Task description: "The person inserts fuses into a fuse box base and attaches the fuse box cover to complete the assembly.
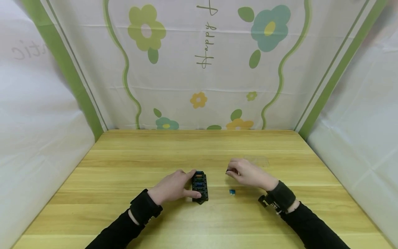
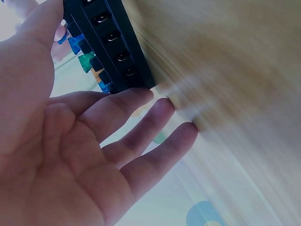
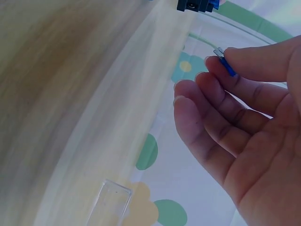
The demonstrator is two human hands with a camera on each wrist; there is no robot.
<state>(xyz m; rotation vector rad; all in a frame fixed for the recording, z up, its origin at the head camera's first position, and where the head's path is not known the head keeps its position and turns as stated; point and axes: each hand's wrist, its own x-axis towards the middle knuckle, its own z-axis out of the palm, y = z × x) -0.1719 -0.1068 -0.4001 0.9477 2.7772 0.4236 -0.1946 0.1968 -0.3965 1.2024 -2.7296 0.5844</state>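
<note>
A black fuse block [image 1: 200,186] is lying lengthwise on the wooden table [image 1: 199,226], carrying a row of coloured fuses [image 1: 199,180], blue, orange and green showing among them. At its left side, the left hand [image 1: 172,188] is holding it, the thumb pressing near its closer end and the fingers reaching its far end. Well to the right of the block, the right hand [image 1: 248,174] is pinching 1 blue fuse [image 3: 228,67] narrowly between thumb and index finger, its metal prongs showing. Nearer the block, on its right, 1 loose blue piece [image 1: 232,192] is lying. Farther right and beyond the block, a clear plastic piece [image 3: 110,205] is resting. Behind everything, a flowered cloth [image 1: 174,79] is hanging beyond the block.
</note>
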